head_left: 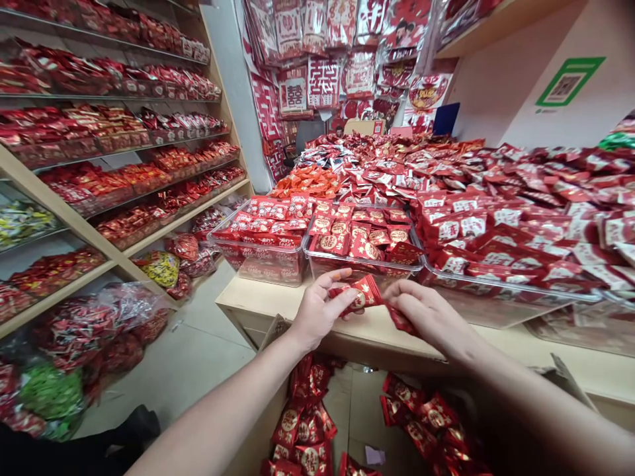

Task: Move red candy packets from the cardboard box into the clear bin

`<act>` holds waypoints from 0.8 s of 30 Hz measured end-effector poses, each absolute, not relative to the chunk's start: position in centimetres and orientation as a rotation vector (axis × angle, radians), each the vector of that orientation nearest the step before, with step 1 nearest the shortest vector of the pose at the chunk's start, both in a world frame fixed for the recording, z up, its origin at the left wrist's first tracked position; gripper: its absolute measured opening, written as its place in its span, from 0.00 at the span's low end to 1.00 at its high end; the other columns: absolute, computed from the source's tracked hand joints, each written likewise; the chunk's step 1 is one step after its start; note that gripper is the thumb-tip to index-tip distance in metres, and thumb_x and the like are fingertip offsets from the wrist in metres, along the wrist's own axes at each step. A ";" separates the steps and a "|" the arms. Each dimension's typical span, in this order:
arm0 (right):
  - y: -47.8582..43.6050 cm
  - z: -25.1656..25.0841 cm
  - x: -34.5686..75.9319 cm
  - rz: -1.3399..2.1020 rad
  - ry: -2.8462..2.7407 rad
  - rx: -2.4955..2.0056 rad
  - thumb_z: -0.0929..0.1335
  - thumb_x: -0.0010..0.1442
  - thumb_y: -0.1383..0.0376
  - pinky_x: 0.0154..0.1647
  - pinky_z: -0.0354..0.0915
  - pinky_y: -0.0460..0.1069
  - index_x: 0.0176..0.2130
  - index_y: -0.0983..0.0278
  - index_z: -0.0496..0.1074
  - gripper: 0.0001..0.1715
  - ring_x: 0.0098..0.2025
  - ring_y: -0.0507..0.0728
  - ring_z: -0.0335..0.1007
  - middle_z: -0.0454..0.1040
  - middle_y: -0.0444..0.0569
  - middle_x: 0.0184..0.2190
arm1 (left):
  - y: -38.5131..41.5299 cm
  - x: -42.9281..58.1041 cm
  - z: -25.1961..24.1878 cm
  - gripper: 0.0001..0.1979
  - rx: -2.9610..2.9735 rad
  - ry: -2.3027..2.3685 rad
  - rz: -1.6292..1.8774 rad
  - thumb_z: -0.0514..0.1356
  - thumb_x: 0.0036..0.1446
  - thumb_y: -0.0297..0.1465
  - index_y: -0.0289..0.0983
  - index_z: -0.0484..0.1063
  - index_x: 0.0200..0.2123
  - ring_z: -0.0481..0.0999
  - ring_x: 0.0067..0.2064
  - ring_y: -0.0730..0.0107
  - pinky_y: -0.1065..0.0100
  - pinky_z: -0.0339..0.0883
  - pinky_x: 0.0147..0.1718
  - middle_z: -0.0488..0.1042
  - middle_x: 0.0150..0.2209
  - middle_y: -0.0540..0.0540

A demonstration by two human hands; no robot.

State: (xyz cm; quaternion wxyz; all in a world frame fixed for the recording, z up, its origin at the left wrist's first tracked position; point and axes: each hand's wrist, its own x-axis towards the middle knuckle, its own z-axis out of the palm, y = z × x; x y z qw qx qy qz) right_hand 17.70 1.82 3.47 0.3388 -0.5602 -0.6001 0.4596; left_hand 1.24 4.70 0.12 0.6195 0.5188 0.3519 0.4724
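My left hand point(322, 305) is closed on a red candy packet point(366, 292) with gold print, the thumb pressed over its face. Close on its right, my right hand point(421, 309) has its fingers curled round another dark red packet point(401, 321), largely hidden by the fingers. Both hands are above a cardboard box point(391, 354), just in front of a clear bin point(367, 266) filled with similar packets. Inside the box, more red packets lie in a left pile point(305, 430) and a right pile point(436, 423).
Beside that bin stand a left clear bin point(258, 248) and a wide right bin point(516, 297), both full, on a pale wooden counter point(235, 294). Candy heaps point(446, 158) rise behind. Shelves point(114, 155) line the left, with bagged sweets point(99, 324) on the floor.
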 end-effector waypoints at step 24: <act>2.2 2.8 18.1 0.790 -1.695 -1.438 0.57 0.56 0.54 0.30 0.57 0.45 0.30 0.63 0.64 0.17 0.28 0.51 0.60 0.66 0.44 0.25 | 4.0 1.5 0.6 0.12 1.028 0.740 1.047 0.62 0.44 0.30 0.34 0.65 0.33 0.70 0.32 0.74 0.68 0.66 0.34 0.72 0.31 0.49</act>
